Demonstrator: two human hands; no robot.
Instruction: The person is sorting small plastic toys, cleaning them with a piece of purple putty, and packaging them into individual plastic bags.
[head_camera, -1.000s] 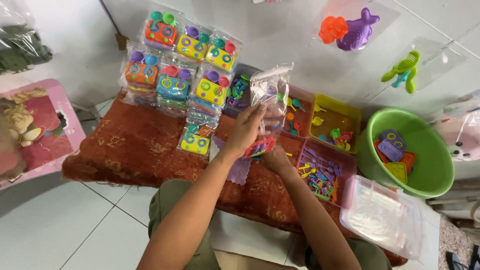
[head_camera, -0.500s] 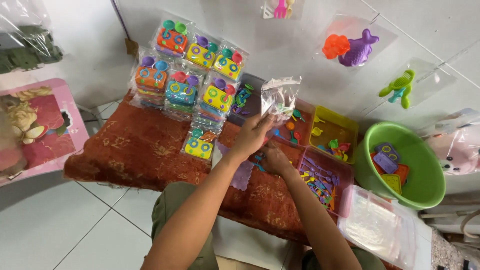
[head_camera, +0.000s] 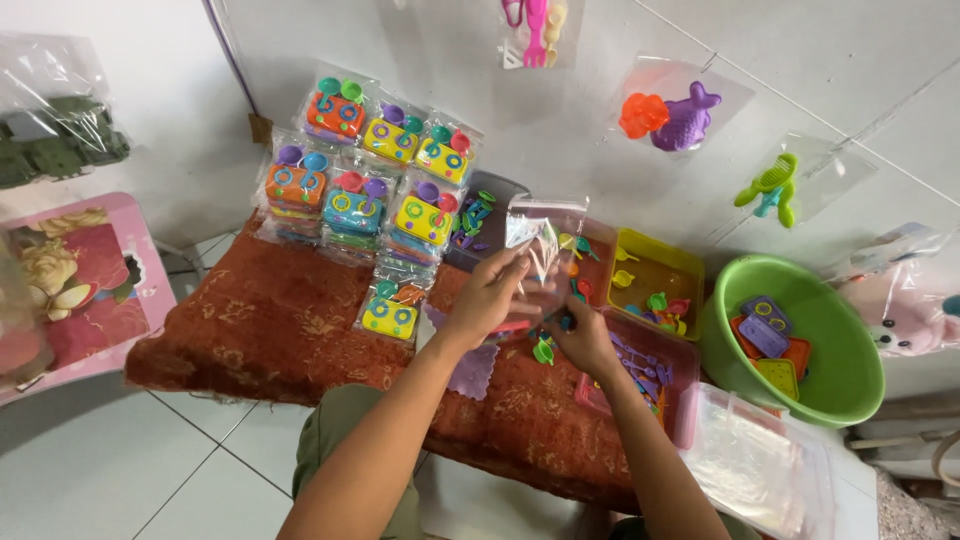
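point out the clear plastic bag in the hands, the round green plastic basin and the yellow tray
clear plastic bag (head_camera: 545, 228), head view, upper middle
round green plastic basin (head_camera: 838, 325), head view, inner wall
yellow tray (head_camera: 650, 255), head view, far rim

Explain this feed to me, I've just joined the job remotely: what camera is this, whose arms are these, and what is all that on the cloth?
There is no machine here. The one picture comes from a camera worn on a person's head, looking down at their own two bare arms. The left hand holds up a clear plastic bag by its side. The right hand is low, at the bag's bottom, beside a small green toy piece on the red patterned cloth. Packed toy sets in clear bags are stacked at the back of the cloth. To the right stand a yellow tray and a pink tray of small parts, and a green basin holding flat coloured pieces.
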